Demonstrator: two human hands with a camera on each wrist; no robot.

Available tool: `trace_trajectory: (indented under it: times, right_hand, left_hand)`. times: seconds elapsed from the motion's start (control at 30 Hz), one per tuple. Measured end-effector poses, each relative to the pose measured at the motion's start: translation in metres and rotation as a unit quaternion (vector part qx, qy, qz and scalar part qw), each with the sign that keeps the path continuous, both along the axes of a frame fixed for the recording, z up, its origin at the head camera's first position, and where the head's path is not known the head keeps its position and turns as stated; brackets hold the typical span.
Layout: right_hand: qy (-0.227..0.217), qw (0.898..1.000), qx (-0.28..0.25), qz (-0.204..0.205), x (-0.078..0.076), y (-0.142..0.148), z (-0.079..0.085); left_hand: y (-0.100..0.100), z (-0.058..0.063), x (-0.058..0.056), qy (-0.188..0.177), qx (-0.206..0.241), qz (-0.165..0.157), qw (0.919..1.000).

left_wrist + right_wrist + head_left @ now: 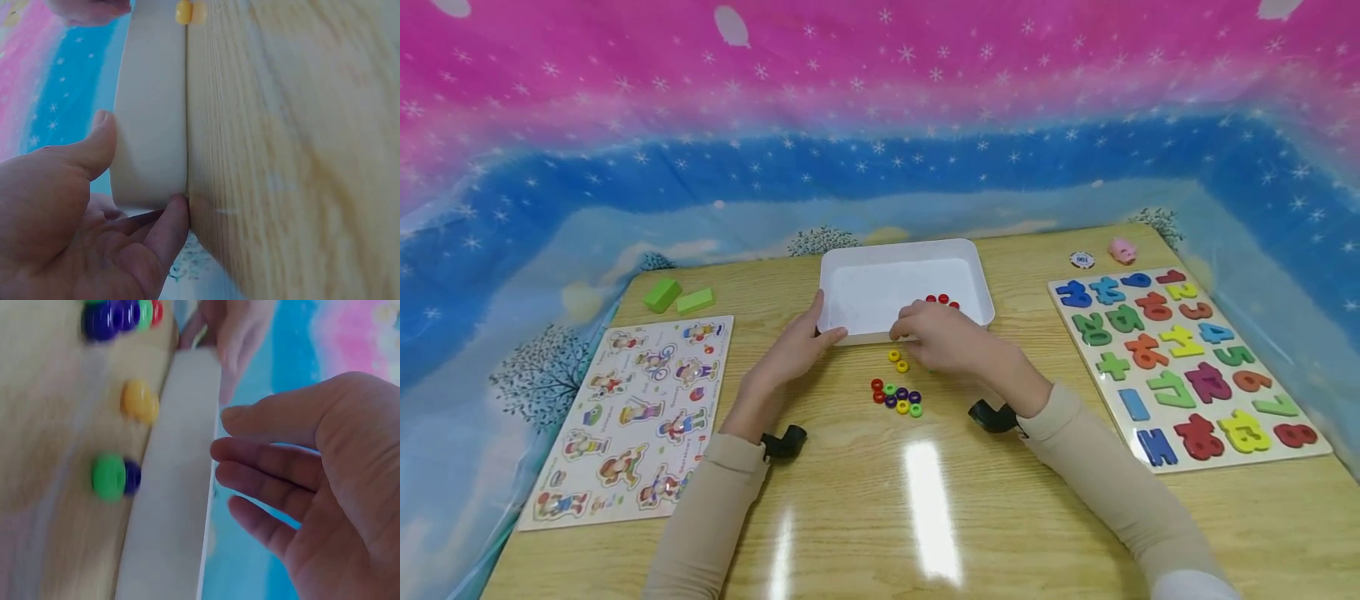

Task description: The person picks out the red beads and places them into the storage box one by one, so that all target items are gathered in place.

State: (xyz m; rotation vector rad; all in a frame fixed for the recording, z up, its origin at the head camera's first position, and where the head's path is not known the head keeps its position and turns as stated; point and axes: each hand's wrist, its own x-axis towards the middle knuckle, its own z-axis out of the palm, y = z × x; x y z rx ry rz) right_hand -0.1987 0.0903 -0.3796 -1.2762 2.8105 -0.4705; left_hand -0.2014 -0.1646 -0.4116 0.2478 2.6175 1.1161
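Observation:
A shallow white tray [868, 287] stands at the back middle of the table. My left hand [790, 346] grips its front left corner, thumb at the rim and fingers low against the end wall in the left wrist view. Over the front rim hovers my right hand [943, 337], its fingers loosely bent; the right wrist view shows nothing between thumb and fingers. Just beyond it, several red beads [943, 298] lie in the tray. Two yellow beads [894, 356] sit in front of the tray. A green bead [109, 477] and a purple bead [132, 477] are below my right hand.
Nearer me lies a cluster of red, green, purple and yellow beads [891, 402]. A picture puzzle board [651, 354] is on the left, with green blocks [662, 295] behind it. On the right are a number puzzle board [1138, 387], a poker chip [1082, 260] and a pink pig [1122, 251].

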Motion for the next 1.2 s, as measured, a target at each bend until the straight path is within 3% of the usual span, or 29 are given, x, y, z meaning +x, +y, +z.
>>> trace_trajectory:
  times: [0.3,0.5,0.8,0.93,1.2]
  right_hand:
    - [0.015,0.996,0.012,0.087,0.018,-0.027,-0.018]
    - [0.038,0.994,0.011,0.105,0.021,-0.038,-0.031]
    - [0.059,0.993,0.050,0.091,0.026,-0.046,-0.032]
    - [0.046,0.995,0.034,0.084,0.024,-0.043,-0.030]
    - [0.026,0.999,0.004,0.031,0.011,-0.023,-0.007]
  left_hand:
    - [0.000,0.002,0.000,0.008,0.009,-0.009,0.9999]
    - [-0.002,0.001,-0.001,0.005,0.005,-0.010,0.9999]
    - [-0.003,0.003,0.002,0.002,0.007,-0.006,1.0000]
    - [-0.003,0.001,0.002,0.003,0.009,-0.007,0.9999]
    - [0.000,-0.002,0.000,0.005,0.008,-0.008,0.9999]
